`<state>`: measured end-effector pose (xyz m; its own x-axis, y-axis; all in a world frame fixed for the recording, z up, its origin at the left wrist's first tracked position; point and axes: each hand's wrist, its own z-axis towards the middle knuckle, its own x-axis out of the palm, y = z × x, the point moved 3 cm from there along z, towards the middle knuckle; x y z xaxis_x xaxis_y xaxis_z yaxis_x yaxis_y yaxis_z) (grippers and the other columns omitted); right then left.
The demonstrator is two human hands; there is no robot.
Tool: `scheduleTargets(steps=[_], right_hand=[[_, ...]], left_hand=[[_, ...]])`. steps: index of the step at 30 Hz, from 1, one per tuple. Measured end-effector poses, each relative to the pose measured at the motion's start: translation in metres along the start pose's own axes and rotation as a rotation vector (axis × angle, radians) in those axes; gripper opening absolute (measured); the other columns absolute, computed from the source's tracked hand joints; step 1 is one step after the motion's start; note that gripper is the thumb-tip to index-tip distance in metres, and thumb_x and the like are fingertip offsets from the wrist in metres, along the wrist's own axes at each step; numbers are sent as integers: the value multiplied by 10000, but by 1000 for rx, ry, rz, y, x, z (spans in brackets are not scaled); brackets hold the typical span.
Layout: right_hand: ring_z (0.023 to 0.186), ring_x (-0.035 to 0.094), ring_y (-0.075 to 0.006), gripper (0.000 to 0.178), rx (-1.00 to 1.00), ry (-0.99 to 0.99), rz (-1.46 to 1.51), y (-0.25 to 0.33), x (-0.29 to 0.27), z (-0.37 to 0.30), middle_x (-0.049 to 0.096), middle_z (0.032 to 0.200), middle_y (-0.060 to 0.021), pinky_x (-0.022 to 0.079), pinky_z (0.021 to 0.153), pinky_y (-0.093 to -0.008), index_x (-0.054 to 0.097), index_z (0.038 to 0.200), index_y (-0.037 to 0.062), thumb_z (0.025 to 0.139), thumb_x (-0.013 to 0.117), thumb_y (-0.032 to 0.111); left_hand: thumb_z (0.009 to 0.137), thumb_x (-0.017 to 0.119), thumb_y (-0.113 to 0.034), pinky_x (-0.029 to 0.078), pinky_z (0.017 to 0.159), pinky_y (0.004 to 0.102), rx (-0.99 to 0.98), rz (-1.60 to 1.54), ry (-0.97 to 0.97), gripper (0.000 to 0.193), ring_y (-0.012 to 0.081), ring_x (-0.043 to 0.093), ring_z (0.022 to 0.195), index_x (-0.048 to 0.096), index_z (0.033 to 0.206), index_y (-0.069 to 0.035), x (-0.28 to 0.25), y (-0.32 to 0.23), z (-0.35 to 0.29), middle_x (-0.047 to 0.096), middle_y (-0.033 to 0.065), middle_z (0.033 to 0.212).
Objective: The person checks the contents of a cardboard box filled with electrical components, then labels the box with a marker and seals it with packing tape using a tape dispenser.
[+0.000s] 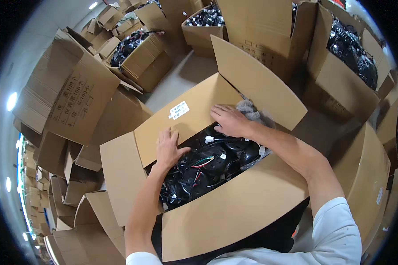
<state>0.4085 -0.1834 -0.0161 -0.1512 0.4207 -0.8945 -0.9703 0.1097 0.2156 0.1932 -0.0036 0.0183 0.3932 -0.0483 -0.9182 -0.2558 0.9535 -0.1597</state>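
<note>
Black parts [229, 148] in the box [234, 207] probably want gentle pressing, left hand [167, 149] spread, right hand [229, 121] unclear in hold, both at its far edge.

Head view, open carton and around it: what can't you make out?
In the head view:
Open carton's floor: hidden under black parts.
Right hand's palm: hidden by its own back.
Grey wrapping: partly behind the right forearm.
Left sleeve: cut off by the lower edge.
</note>
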Motion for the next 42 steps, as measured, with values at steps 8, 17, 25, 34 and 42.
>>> scheduleTargets(steps=[8, 17, 25, 34, 42], right_hand=[[950, 688, -374, 305, 142, -435, -80, 13, -245, 47, 709, 954, -202, 543, 841, -475, 683, 922, 8, 970, 576, 290], [1092, 665, -334, 429, 427, 14, 347, 15, -193, -3, 671, 1079, -276, 507, 920, -463, 554, 1188, -74, 1028, 526, 322], [781, 683, -368, 338, 395, 210, 276, 50, -158, 24, 655, 855, -269, 543, 753, -481, 529, 1271, -19, 963, 487, 112], [1092, 646, -273, 444, 148, 207, 373, 31, -169, 34, 676, 1183, -211, 482, 981, -384, 490, 1423, -7, 999, 462, 122], [1018, 634, -499, 435, 381, 413, 219, 75, -135, 37, 643, 1057, -354, 489, 891, -489, 539, 1269, -91, 954, 525, 210]], left_hand=[[868, 536, -35, 498, 807, 425, 49, 435, -115, 280, 297, 652, 956, 635, 1129, -47, -78, 46, 42, 671, 133, 1006], [984, 469, -143, 298, 1193, 517, -322, 677, -324, 568, 357, 392, 1447, 376, 1532, -27, -94, 147, 148, 431, 239, 1530], [950, 631, -244, 280, 1200, 523, -54, 413, -261, 658, 406, 363, 1452, 386, 1514, -10, -130, 141, 75, 370, 249, 1566], [987, 585, -185, 425, 1085, 404, -798, -751, 71, 470, 263, 555, 1263, 530, 1383, 63, -167, 232, -209, 593, 153, 1376], [1093, 430, -399, 239, 1235, 403, -166, -626, 491, 591, 309, 296, 1512, 407, 1510, 19, -174, -3, -101, 344, 224, 1609]])
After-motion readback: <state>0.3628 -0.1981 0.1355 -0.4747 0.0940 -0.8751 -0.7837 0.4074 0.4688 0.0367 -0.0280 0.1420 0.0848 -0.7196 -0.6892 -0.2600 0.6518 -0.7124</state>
